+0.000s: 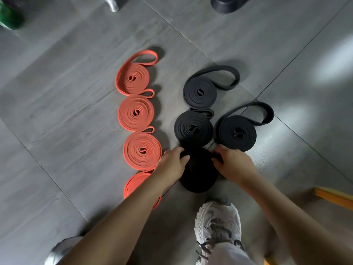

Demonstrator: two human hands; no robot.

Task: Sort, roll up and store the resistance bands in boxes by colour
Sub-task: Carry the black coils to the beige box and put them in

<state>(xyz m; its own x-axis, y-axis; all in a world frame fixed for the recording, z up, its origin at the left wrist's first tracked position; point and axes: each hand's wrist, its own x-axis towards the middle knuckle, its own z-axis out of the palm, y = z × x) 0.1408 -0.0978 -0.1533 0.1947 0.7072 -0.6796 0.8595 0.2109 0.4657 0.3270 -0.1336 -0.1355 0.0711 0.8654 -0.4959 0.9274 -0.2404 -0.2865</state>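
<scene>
Several orange rolled bands lie in a column on the grey floor; the top one (133, 79), a second (136, 113), a third (142, 149), and a fourth (133, 185) partly under my left forearm. Three black rolled bands lie to their right: one far (200, 92), one in the middle (193, 129), one at the right (237, 132). A fourth black roll (198, 173) lies nearest me. My left hand (172, 161) grips its left edge and my right hand (234, 163) grips its right edge, fingers curled over the rim.
My white shoe (217, 220) stands just below the black roll, another shoe (57, 251) at bottom left. An orange-yellow edge (332, 197) shows at the right. A dark round object (225, 4), a grey object (112, 3) and something green (9, 16) sit along the far edge.
</scene>
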